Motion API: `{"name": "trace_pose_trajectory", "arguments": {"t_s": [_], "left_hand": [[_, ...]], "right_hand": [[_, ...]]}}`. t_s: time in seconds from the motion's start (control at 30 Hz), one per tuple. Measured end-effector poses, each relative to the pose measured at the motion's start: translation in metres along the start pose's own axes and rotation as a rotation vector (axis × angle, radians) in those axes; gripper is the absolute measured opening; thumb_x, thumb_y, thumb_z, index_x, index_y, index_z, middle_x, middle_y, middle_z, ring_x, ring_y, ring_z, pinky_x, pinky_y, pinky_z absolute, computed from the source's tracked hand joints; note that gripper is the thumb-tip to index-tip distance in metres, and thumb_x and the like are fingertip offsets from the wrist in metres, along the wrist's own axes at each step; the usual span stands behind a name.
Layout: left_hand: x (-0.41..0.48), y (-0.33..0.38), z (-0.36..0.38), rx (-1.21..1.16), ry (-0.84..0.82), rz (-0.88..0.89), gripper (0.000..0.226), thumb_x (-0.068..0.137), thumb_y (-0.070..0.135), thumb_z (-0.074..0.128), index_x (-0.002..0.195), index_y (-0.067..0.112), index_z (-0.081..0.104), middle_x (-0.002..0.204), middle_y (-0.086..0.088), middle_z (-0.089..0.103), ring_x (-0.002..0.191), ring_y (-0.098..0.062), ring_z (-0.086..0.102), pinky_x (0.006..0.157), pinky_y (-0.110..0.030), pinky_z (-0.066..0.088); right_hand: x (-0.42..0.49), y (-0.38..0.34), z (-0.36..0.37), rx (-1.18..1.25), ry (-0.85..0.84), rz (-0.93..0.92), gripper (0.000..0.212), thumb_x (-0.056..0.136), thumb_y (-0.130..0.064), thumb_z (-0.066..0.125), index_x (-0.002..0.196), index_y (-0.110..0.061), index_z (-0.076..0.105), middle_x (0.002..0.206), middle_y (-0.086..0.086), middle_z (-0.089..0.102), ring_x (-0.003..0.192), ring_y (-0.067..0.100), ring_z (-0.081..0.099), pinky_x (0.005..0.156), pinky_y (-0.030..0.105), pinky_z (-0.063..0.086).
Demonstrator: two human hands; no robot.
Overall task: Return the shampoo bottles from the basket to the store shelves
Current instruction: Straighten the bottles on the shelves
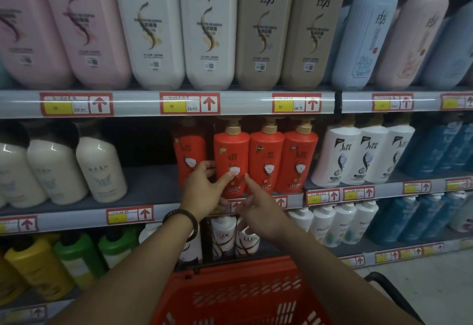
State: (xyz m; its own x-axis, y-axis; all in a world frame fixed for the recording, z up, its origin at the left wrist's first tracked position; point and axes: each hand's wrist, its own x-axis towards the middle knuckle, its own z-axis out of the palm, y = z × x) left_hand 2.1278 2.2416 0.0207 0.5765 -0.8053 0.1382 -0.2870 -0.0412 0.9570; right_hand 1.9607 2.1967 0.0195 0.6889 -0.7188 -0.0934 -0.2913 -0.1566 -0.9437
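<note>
On the middle shelf (153,196) stands a red pump shampoo bottle (231,145) at the left end of a front row of three red bottles (282,150). My left hand (202,191) grips it low down, thumb across the front label and fingers round its left side. My right hand (258,209) reaches up beside it, its straight index finger touching the bottle's lower right edge. Another red bottle (189,150) stands further back on the left. The red plastic basket (230,276) hangs below my forearms at the bottom of the view.
The top shelf carries large pink, white and tan bottles (210,30). Cream bottles (99,171) stand left of a dark gap on the middle shelf, with white Sleek bottles (340,155) to the right. Below are Lux bottles (225,237), plus green and yellow ones (76,255).
</note>
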Motion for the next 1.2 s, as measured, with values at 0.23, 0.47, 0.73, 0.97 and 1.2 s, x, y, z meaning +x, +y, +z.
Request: {"name": "trace_pose_trajectory", "arguments": {"t_s": [0.23,0.47,0.73,0.97,1.2], "left_hand": [[0.008,-0.014,0.000,0.025,-0.117,0.039,0.063,0.097,0.037,0.078,0.152,0.033,0.047,0.140,0.003,0.069,0.119,-0.021,0.073,0.102,-0.051,0.061],[0.017,-0.018,-0.005,0.022,-0.204,0.034,0.059,0.102,0.031,0.072,0.153,0.034,0.042,0.139,0.002,0.067,0.108,-0.026,0.077,0.061,-0.026,0.062],[0.005,-0.019,-0.023,0.106,-0.133,0.034,0.042,0.102,0.027,0.073,0.141,0.029,0.060,0.125,0.009,0.073,0.103,-0.019,0.077,0.086,-0.043,0.066],[0.019,-0.025,-0.079,0.256,0.270,-0.048,0.036,0.090,0.036,0.086,0.104,0.020,0.057,0.097,0.002,0.067,0.091,-0.021,0.069,0.067,-0.026,0.048],[0.041,-0.033,-0.071,0.106,-0.004,-0.099,0.063,0.096,0.028,0.080,0.149,0.020,0.048,0.134,0.000,0.068,0.119,-0.022,0.067,0.097,-0.036,0.051]], "right_hand": [[-0.001,-0.002,0.008,-0.005,0.025,0.095,0.077,0.107,-0.009,0.061,0.170,-0.029,0.023,0.120,0.020,0.072,0.066,0.024,0.075,0.054,0.029,0.056],[-0.016,0.003,0.014,-0.046,0.016,0.141,0.065,0.106,-0.002,0.055,0.163,-0.026,0.034,0.122,0.023,0.069,0.071,0.029,0.074,0.070,0.044,0.055],[-0.005,0.000,0.033,-0.259,0.084,0.053,0.045,0.106,-0.011,0.051,0.146,-0.031,0.046,0.092,0.018,0.070,0.083,0.042,0.077,0.057,0.041,0.058],[0.042,-0.043,0.071,-0.277,0.022,0.074,0.062,0.098,-0.004,0.057,0.155,-0.021,0.041,0.119,0.018,0.070,0.096,0.039,0.078,0.079,0.047,0.067],[0.074,-0.058,0.090,-0.159,0.004,0.206,0.067,0.105,-0.009,0.053,0.162,-0.033,0.027,0.137,0.026,0.061,0.067,0.033,0.079,0.051,0.038,0.064]]}}
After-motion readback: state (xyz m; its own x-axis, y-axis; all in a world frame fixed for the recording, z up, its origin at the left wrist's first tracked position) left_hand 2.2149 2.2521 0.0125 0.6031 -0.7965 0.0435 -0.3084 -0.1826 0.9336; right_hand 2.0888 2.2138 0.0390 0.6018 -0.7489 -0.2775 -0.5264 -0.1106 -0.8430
